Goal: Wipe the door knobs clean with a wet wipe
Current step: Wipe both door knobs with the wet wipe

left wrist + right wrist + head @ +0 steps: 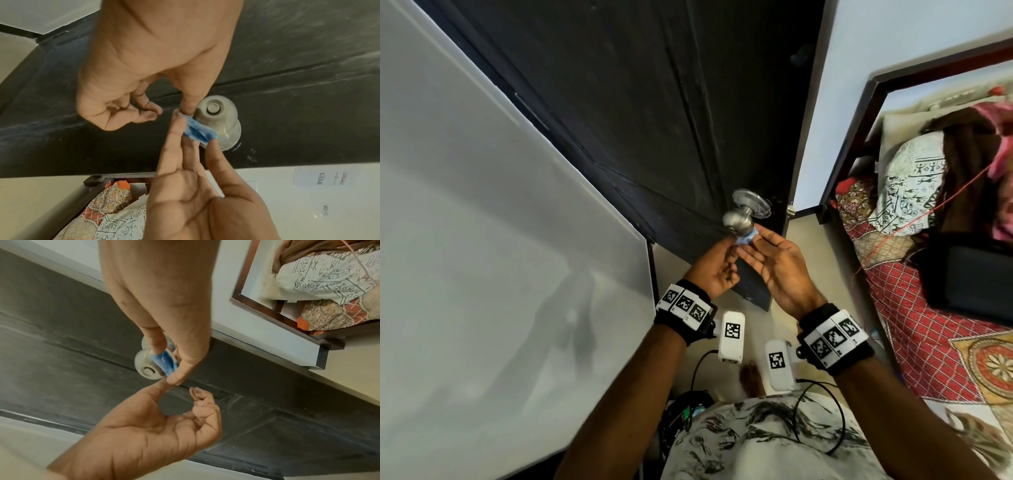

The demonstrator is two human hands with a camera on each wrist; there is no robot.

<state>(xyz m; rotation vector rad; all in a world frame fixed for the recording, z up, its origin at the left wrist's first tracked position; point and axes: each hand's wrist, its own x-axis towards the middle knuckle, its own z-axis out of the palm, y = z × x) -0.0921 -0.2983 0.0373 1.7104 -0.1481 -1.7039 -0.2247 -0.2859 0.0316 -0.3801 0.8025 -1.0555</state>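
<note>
Blue wet wipe (197, 132) pinched by right hand (779, 265) against knob (840, 221); left hand (714, 269), thumb and forefinger nipping its corner, should release while right rubs round.

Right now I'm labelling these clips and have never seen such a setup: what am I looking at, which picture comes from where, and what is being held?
These are a person's two bare hands, with cameras strapped to the wrists and one worn on the head. The wide picture is the head view; the other two look along each hand. The right hand pinches a folded blue wet wipe between thumb and fingers, beside the metal door knob on a dark door. The left hand touches the wipe's edge with its fingertips. A bed with patterned covers stands at the right.
</note>
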